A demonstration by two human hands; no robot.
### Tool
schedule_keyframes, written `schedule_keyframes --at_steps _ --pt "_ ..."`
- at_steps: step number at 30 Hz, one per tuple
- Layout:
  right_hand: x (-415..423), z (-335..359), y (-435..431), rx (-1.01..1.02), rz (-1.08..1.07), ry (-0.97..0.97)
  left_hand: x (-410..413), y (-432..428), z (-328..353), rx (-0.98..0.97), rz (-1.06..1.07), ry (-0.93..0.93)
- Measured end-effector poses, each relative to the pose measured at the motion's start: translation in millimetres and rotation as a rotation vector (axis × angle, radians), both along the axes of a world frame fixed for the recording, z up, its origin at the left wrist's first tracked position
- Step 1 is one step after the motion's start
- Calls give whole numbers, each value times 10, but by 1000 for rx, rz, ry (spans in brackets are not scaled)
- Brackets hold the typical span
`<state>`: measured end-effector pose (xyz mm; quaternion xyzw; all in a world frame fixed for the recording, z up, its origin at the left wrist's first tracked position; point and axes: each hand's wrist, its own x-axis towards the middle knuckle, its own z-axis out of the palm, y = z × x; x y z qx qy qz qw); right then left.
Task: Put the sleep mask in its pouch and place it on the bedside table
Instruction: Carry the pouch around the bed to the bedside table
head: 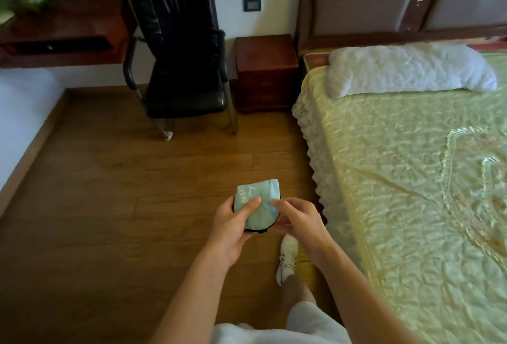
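Observation:
A pale blue-green pouch with light printed characters and a dark edge along its lower rim is held over the wooden floor. My left hand grips it from below and the left, thumb across its front. My right hand touches its right edge with the fingertips. I cannot tell whether the sleep mask is inside; only the dark edge shows. The reddish-brown bedside table stands far ahead between the chair and the bed, its top bare.
A black chair stands left of the bedside table. The bed with a yellow-green quilt and white pillow fills the right. A dark wooden desk is at the far left. My white shoe is on the floor.

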<state>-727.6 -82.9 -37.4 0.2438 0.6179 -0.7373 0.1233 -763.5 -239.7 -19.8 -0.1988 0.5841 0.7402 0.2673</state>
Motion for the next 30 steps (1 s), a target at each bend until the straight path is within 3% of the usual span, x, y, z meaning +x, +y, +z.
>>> schedule_keyframes --at_steps 13,30 --pt "-2395 207 1378 -21 -13 50 -2298 1501 337 -26 11 31" --pt "-5138 58 1875 -17 11 8 -5094 1905 67 44 21 -18"
